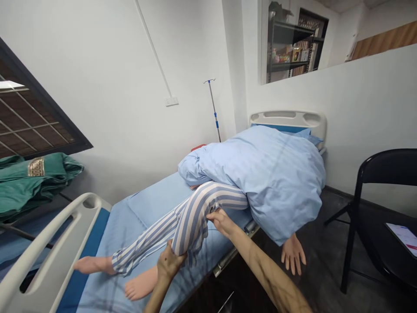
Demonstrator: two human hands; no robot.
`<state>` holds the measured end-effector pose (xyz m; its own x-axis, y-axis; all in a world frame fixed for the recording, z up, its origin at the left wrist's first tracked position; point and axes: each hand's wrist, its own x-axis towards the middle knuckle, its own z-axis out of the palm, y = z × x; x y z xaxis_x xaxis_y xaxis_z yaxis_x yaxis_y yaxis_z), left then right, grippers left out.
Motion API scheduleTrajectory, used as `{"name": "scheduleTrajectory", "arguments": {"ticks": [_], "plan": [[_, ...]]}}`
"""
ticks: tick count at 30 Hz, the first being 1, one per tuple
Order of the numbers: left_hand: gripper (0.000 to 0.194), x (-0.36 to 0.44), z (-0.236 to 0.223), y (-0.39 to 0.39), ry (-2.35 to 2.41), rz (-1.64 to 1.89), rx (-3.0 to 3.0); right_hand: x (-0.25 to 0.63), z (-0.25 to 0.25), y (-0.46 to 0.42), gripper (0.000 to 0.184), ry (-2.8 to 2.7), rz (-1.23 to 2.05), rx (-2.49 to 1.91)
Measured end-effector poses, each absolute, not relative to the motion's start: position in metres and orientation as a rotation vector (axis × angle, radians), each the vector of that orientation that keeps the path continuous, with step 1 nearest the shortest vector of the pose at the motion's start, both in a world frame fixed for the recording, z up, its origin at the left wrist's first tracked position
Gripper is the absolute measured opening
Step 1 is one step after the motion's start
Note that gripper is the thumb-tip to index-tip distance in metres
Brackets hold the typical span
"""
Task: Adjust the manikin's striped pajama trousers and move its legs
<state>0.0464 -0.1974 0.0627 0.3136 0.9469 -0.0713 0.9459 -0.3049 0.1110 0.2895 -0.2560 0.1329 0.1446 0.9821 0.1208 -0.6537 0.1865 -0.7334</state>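
On the bed lies what looks like a patient manikin in blue-and-white striped trousers (192, 213), its near leg bent with the knee raised. My left hand (168, 261) is wrapped round the lower shin of that leg, just above the near foot (141, 284). Behind the knee, my right hand (223, 221) is closed on the trouser leg; its fingertips are partly hidden by the cloth. The other leg is stretched out, with its bare foot (93, 264) near the footboard. A light blue quilt (257, 169) covers the upper body, and a manikin hand (293, 255) hangs below it.
The bed has a cream footboard (65, 243) at left and a headboard (289, 117) at the back. An IV pole (213, 104) stands by the wall. On the right, a black chair (381, 239) holds a phone (404, 238). Green cloth (35, 182) lies far left.
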Motion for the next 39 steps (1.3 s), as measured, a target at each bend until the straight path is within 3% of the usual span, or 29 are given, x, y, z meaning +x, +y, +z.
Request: {"name": "scheduleTrajectory", "arguments": {"ticks": [9,15,29,39], "plan": [[0.053,-0.03,0.115,-0.215,1.85,0.012,2.6,0.258,0.104,-0.273,0.015,-0.532,1.354,-0.662],[0.064,-0.079,0.145,-0.225,1.868,-0.092,2.733,0.232,0.057,-0.272,0.028,-0.403,1.368,-0.826],[0.05,-0.057,0.249,-0.265,1.778,-0.311,2.84,0.222,0.021,-0.266,0.007,-0.512,1.486,-0.954],[0.053,-0.066,0.232,-0.263,1.751,-0.426,2.864,0.207,0.001,-0.278,0.009,-0.467,1.584,-0.9]]}}
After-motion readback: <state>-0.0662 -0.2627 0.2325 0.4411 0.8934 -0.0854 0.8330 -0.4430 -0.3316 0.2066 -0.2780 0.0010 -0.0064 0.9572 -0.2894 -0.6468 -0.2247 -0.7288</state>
